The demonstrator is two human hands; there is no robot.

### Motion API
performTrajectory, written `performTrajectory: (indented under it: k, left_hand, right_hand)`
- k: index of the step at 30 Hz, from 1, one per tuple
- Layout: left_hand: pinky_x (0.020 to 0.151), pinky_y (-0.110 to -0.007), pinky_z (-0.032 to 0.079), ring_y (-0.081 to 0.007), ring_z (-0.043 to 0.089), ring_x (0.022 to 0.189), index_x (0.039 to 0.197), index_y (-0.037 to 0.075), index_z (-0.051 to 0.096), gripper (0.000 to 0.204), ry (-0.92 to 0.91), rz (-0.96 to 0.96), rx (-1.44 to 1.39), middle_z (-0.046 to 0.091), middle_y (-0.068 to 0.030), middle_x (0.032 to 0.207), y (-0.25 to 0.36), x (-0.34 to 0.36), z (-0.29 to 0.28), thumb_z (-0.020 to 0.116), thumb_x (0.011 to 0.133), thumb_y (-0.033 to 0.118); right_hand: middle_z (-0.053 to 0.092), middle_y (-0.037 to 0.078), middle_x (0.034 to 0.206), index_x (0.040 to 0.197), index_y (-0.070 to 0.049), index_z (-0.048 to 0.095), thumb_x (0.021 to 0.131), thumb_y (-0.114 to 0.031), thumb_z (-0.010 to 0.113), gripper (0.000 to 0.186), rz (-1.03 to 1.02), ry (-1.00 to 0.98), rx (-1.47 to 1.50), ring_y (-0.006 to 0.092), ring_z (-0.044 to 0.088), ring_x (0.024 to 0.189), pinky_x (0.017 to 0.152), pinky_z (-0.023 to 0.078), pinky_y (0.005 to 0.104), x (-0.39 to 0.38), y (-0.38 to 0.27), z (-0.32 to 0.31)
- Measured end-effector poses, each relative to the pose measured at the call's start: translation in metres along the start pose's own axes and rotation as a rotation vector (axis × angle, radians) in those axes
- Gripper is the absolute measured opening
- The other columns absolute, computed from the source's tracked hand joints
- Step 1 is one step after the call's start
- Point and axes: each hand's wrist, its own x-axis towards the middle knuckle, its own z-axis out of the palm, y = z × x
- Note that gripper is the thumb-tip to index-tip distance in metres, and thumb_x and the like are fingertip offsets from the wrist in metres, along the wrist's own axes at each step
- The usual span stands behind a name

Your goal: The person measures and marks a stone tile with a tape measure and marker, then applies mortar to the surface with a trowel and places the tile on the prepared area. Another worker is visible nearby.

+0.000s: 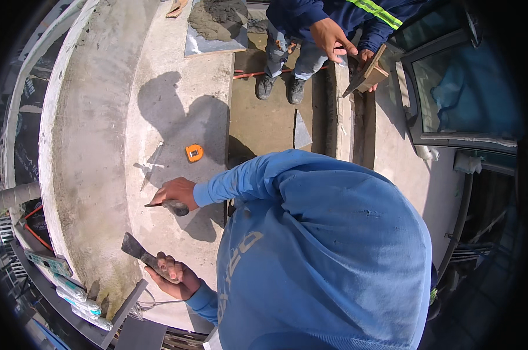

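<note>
My right hand [175, 192] grips a small tool with a grey handle [178, 207]; its thin dark tip points left and lies low over the pale concrete ledge [170, 93]. My left hand [173, 275], closer to the ledge's near edge, holds a scraper [136, 249] with a wooden handle and a dark flat blade that angles up and left. Both blue sleeves reach in from the right, and my blue hoodie [334, 256] fills the lower right. An orange tape measure [194, 153] and a slim metal tool [152, 166] lie on the ledge beyond my right hand.
Another person [334, 35] in dark blue with a bright stripe stands at the top, holding a wooden float [372, 71]. A board of grey mortar [217, 26] lies at the top. A window [462, 93] stands at right, a grey pipe [13, 195] at left.
</note>
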Motion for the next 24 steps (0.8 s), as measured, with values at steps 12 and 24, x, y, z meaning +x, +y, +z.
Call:
performTrajectory:
  k: [12, 24]
  left_hand:
    - [0.044, -0.022, 0.037, -0.013, 0.047, 0.06, 0.1, -0.001, 0.048, 0.035, 0.168, 0.028, -0.168, 0.05, -0.0085, 0.085, -0.01, 0.002, -0.032, 0.044, 0.109, 0.033]
    - [0.04, -0.028, 0.041, -0.0162, 0.049, 0.058, 0.102, -0.002, 0.044, 0.043, 0.109, -0.003, -0.21, 0.048, -0.0104, 0.083, -0.013, -0.015, -0.01, 0.036, 0.11, 0.04]
  right_hand:
    - [0.068, 0.005, 0.127, 0.135, -0.019, 0.062, 0.083, 0.001, 0.065, 0.055, -0.319, -0.062, -0.036, 0.0283, 0.065, 0.104, 0.086, 0.056, 0.0365, 0.003, -0.055, -0.024]
    - [0.065, 0.004, 0.131, 0.134, -0.018, 0.062, 0.082, -0.001, 0.064, 0.055, -0.528, -0.266, -0.041, 0.0269, 0.064, 0.108, 0.087, 0.057, 0.0369, -0.002, -0.06, 0.01]
